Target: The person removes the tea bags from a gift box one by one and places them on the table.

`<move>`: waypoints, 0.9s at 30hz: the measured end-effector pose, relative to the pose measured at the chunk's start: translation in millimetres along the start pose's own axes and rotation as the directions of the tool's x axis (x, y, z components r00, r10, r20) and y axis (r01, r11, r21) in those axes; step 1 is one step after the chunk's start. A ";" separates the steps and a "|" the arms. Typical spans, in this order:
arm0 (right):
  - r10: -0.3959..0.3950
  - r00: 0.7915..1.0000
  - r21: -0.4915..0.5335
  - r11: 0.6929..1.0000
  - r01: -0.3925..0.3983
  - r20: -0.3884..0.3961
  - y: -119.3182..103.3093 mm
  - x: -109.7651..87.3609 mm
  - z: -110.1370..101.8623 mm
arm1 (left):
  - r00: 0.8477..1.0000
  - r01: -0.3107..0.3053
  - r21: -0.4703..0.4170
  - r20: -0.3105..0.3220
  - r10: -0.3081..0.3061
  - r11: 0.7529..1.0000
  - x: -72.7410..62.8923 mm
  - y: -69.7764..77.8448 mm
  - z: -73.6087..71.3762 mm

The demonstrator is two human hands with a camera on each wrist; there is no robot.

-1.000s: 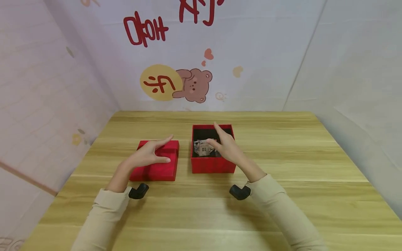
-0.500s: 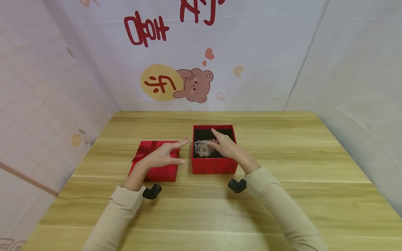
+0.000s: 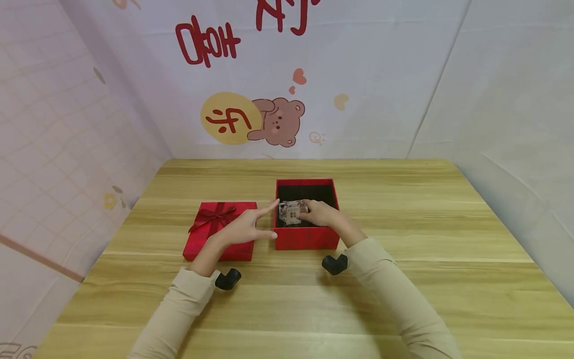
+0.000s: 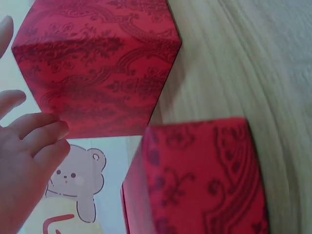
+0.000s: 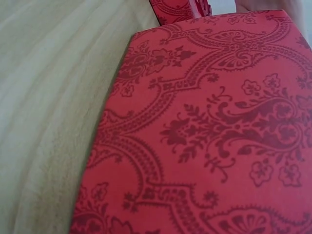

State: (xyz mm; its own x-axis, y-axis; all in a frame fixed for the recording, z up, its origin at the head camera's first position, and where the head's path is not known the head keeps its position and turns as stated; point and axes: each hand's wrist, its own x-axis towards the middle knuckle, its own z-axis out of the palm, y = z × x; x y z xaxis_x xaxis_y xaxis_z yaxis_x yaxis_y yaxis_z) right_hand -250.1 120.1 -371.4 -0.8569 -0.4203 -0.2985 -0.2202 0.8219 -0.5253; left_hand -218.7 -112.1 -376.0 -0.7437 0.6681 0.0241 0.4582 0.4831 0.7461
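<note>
"Small patterned packet, can you see it from over there?"

"Yes, it's lying inside the open red box, in the near left part, on the black lining. There's a pale patch on it with a dark square mark."

"And the right hand?"

"It's reaching in over the box's right side. The thumb and fingers are down at the packet's right end, partly bent, with a narrow gap between them. Whether they actually have hold of it, I can't tell."

"What about the left hand?"

"That one is spread wide, index finger and thumb well apart, with nothing in its grasp. The tips are right by the box's left side; I can't tell if they touch."

"Something red lies under that arm."

"That's the lid, flat on the wooden table to the left of the box, with a dark red bow on top. Both have the same swirling print."

"And those cream sleeves?"

"There's a black piece at each cuff. Behind the table hangs a white backdrop, with a pink bear beside a yellow disc."
</note>
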 end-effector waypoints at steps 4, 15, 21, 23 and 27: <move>-0.008 1.000 0.016 1.000 0.008 0.020 1.1 0.5 2.4 | 1.000 0.015 -0.004 -0.015 -0.015 1.000 3.9 -0.5 5.6; -0.025 1.000 0.010 1.000 0.024 0.010 0.7 3.2 0.5 | 0.996 0.008 0.025 -0.087 -0.006 1.000 10.8 -2.1 15.1; -0.034 0.999 0.018 0.999 0.034 0.001 2.8 4.1 -0.3 | 0.993 0.036 0.013 -0.110 -0.034 0.999 12.1 -2.5 18.9; -0.035 0.999 0.040 0.999 0.035 -0.007 3.1 4.0 -0.5 | 0.992 0.035 0.015 -0.120 -0.033 0.999 12.9 -2.7 20.0; -0.060 0.998 0.107 0.992 0.063 -0.032 5.0 5.4 0.1 | 0.990 0.036 0.023 -0.134 -0.032 0.999 13.5 -2.6 21.7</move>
State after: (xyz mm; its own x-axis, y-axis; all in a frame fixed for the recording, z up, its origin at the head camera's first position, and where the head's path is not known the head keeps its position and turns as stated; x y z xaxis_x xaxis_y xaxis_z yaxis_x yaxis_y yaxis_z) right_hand -255.8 121.9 -375.7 -0.8565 -0.4565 -0.2408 -0.2230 0.7480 -0.6251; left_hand -219.4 -92.1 -392.1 -0.8166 0.5704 0.0890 0.4426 0.5197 0.7307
